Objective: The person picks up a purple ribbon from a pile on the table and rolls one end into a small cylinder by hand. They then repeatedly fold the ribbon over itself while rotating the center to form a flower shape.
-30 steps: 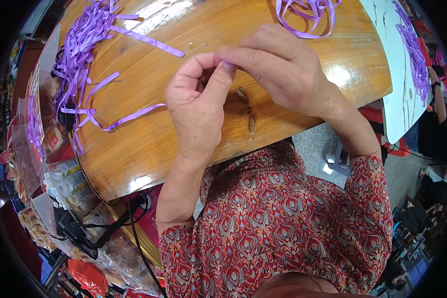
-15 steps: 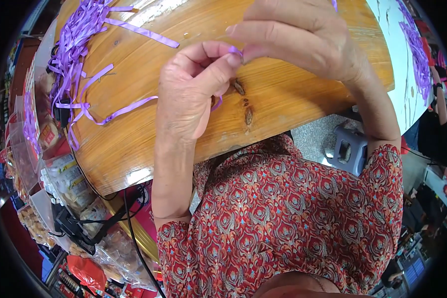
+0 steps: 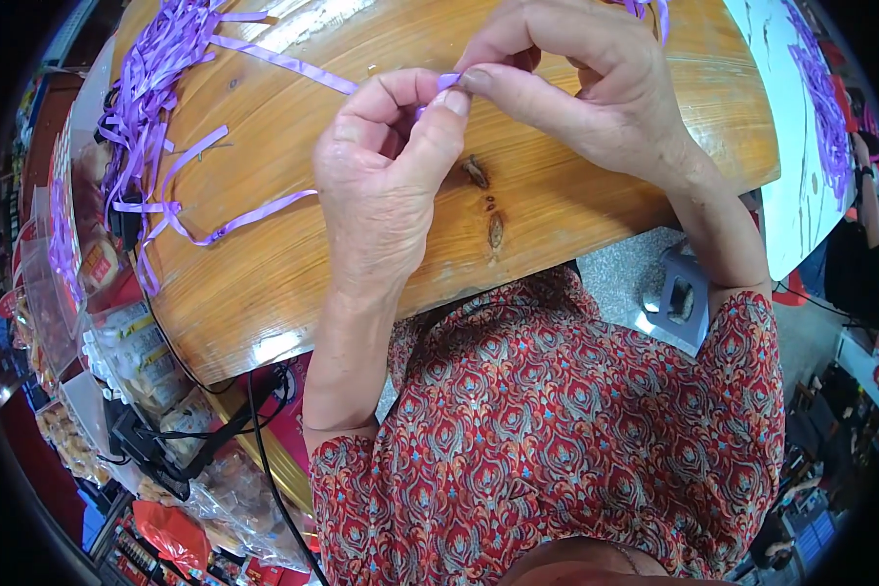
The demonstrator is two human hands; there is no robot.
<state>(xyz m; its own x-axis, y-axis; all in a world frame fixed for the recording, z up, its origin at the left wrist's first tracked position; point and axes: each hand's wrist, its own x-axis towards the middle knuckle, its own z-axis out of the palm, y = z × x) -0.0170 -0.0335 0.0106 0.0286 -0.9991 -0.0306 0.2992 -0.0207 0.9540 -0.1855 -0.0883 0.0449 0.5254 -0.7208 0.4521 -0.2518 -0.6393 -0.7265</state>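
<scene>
Above the wooden table (image 3: 361, 283), my left hand (image 3: 386, 181) pinches a narrow purple ribbon (image 3: 448, 81) between thumb and forefinger. My right hand (image 3: 596, 93) meets it there, thumb and forefinger closed on the same bit of ribbon. Most of the held ribbon is hidden by my fingers. Left of my left hand, a loose ribbon strand (image 3: 264, 209) runs over the wood, its end passing behind my wrist. A tangled heap of purple ribbons (image 3: 156, 88) lies at the table's far left, with one strand stretching toward my left fingers.
Packaged goods (image 3: 132, 342) and a black cable (image 3: 264, 449) are at the left, below the table edge. A white marbled surface (image 3: 786, 220) at the right bears another ribbon pile (image 3: 820, 107). A grey stool (image 3: 679, 303) stands under the table's right side. Another person's arm (image 3: 869, 186) shows far right.
My right hand has turned and lowered, its thumb now showing against the ribbon beside my left fingertips. My left hand has shifted slightly, still pinching.
</scene>
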